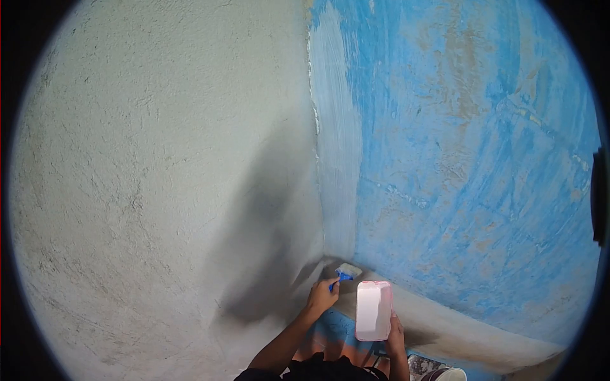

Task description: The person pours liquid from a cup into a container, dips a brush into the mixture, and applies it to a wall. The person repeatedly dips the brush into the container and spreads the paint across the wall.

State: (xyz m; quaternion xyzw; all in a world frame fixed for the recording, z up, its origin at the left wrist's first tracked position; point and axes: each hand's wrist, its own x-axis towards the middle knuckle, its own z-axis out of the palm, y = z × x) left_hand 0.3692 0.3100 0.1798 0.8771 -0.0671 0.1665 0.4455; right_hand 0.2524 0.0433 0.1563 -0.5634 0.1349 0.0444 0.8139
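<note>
The landmark here is the corner [316, 146] where the rough grey wall [159, 159] meets the blue wall [476, 159]. At the foot of that corner, the left hand [324, 295] is curled around the blue handle of a small brush [347, 272]. The pale bristles lie against the base of the blue wall, just to the right of the corner. Just right of the brush and a little nearer the person, the right hand [396, 335] grips a pale tub [373, 310] from below and holds it on end. Its fingers are mostly hidden behind the tub, so how far they wrap round it cannot be told. A whitish painted strip [337, 127] runs up the blue wall right beside the corner, and the rest of that wall, further right, is bare and patchy. A grey ledge [445, 324] runs rightward from the corner's foot, with the rim of a bucket [448, 374] below its far end. To do this stroke well, it seems best to work the bristle tips right into the corner and the joint above the ledge. Pull upward into the wet strip so the edges blend, load the brush lightly, and hold the tub near the corner to catch drips, since the rough surface probably needs short dabbing passes
</note>
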